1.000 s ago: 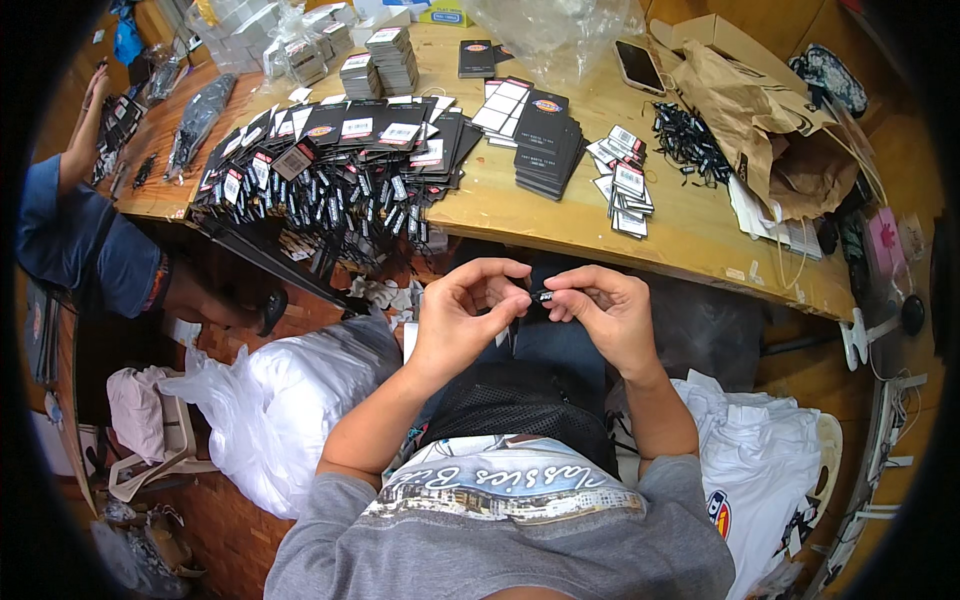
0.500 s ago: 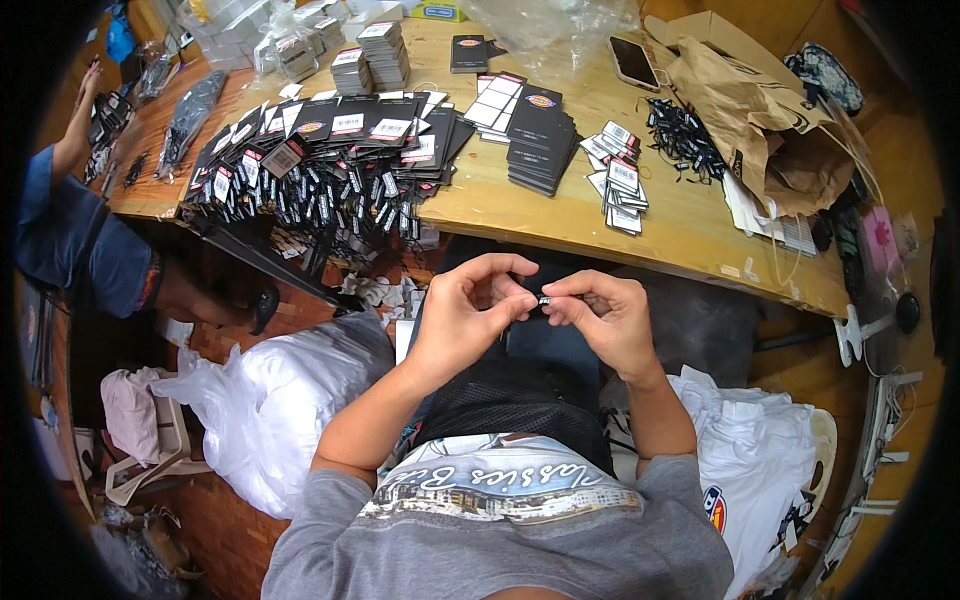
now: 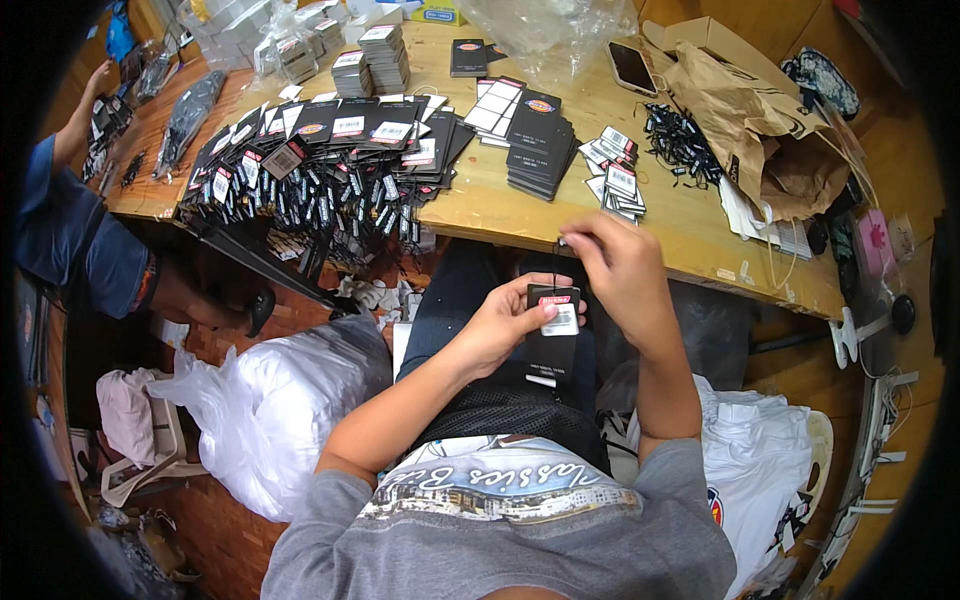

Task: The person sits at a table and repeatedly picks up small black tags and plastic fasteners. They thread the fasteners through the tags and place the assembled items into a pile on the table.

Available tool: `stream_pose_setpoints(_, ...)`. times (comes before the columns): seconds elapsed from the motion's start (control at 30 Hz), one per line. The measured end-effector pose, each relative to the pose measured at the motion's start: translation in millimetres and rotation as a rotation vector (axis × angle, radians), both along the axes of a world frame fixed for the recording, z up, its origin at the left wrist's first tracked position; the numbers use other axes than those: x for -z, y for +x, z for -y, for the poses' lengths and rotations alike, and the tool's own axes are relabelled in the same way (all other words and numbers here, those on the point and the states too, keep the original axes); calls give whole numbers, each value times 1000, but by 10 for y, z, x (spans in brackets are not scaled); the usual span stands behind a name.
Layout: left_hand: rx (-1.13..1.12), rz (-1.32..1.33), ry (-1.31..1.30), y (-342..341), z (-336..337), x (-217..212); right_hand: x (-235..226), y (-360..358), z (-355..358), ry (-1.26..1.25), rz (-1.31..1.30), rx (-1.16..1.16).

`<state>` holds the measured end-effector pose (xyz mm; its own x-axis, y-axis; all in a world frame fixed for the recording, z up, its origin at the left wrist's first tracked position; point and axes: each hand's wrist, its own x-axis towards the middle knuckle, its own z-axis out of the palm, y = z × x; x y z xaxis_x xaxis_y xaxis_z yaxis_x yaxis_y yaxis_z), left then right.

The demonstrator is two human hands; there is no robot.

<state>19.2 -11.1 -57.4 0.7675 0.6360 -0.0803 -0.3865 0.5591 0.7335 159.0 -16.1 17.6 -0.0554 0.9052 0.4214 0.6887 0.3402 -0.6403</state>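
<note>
I see my grey short-sleeved T-shirt (image 3: 500, 540) with a printed cityscape and script band across the chest, black trousers (image 3: 470, 300) below, and both forearms bare.

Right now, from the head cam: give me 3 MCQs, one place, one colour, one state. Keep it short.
1. Where does the smartphone lie?
A. on the wooden table
B. on the person's lap
C. on the floor

2. What colour is the hang tag in the left hand?
A. yellow
B. mostly black
C. green

3. What is the right hand doing?
A. resting flat on the table
B. holding the phone
C. pinching a thin black string above the tag

Key: 1 A, it rests by the clear bag; 2 B, black card, white sticker; 3 C, fingertips closed on the string.
</note>
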Motion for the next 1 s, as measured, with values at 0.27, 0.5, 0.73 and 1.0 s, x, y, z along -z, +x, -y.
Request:
stream_pose_setpoints(0.27,-44,27,-218,58,-126,110,108,-29,-333,103,497,-104)
stream_pose_setpoints(0.5,-59,41,-219,-9,-130,192,104,-73,-340,109,504,-129)
stream_pose_setpoints(0.73,-224,-190,77,-120,-132,242,85,-32,-366,11,474,-138)
stream_pose_setpoints(1.0,-258,-1329,1622,-2007,-162,-771,-311,-852,-223,-657,-223,-752)
